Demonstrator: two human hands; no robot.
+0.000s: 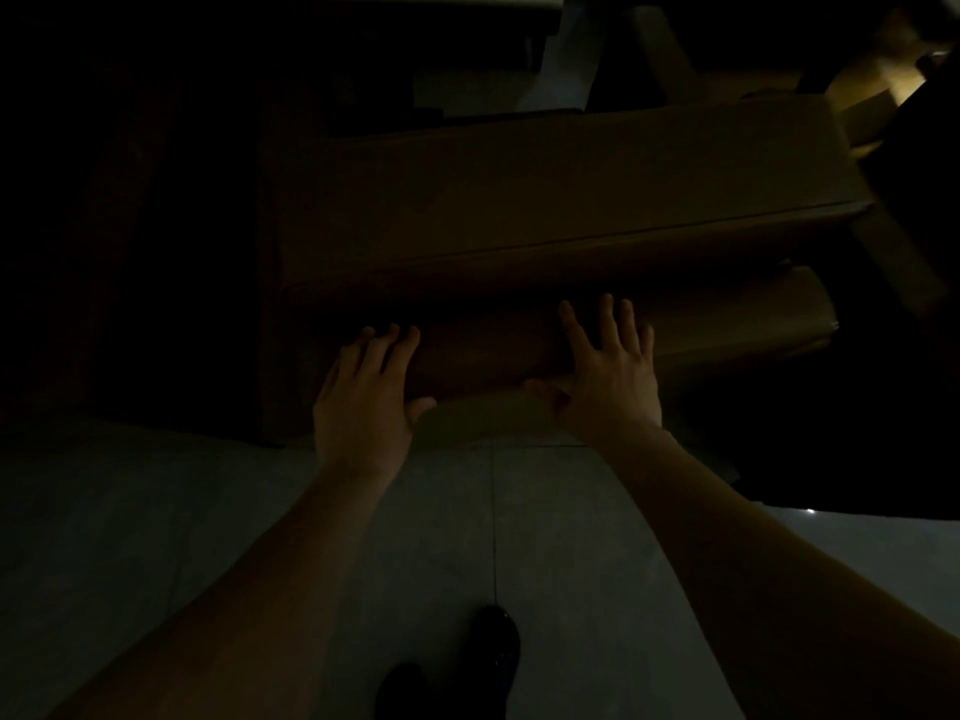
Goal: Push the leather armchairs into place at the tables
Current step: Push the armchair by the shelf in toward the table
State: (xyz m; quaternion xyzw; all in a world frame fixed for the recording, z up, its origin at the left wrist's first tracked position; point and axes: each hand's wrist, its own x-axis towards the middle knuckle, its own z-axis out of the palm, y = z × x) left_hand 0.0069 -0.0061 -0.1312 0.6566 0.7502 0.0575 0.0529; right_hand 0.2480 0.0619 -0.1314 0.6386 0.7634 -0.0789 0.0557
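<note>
The scene is very dark. A brown leather armchair (545, 200) fills the middle of the view, seen from above and behind, its padded back top nearest me. My left hand (366, 392) lies flat on the top of the backrest, fingers spread, thumb hooked under the near edge. My right hand (610, 371) rests the same way further right, palm down, fingers apart. Neither hand wraps around the chair. A table edge (540, 2) shows faintly beyond the chair at the top.
Pale tiled floor (519, 537) lies under my arms, with my black shoe (496, 641) on it. Another brown armchair (675, 54) stands at the upper right near a lit patch. A dark shape (857, 433) sits right of the chair.
</note>
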